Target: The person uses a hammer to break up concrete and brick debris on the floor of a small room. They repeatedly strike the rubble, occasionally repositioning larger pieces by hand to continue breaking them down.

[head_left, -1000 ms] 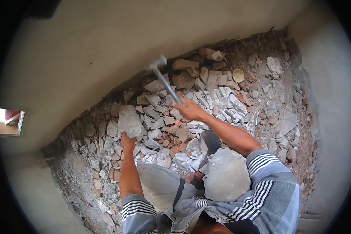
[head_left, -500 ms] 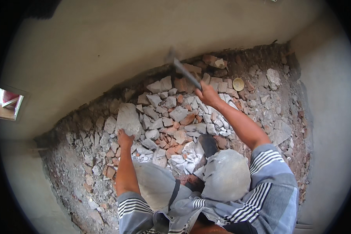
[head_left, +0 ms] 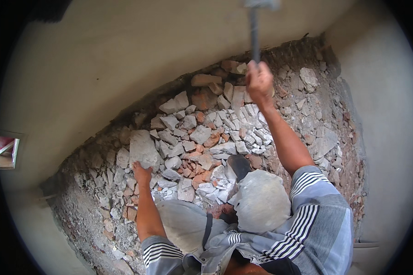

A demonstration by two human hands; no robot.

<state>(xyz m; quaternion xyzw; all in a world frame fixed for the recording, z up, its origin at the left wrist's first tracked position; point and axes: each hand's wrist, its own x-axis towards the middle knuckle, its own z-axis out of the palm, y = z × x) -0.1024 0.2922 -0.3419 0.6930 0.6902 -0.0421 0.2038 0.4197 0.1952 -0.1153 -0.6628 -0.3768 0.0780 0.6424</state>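
Note:
My right hand is wrapped round the dark handle of a hammer, lifted at the top of the view with its head blurred against the wall. At the left, my left hand grips the near edge of a large pale grey slab of rubble. The slab lies on the heap, and my thumb and fingers touch its lower end. Beside it to the right spread broken grey pieces and orange brick bits. My bent knees, in pale grey trousers, are just below.
A plastered wall runs along the far side, another wall stands at the right. Bigger brick chunks lie along the far wall's foot. A dark shoe rests on the rubble. Loose debris covers the left side.
My right hand has raised the hammer and turned it from pointing up-left to nearly straight up. My left hand stays on the slab. The view has shifted slightly.

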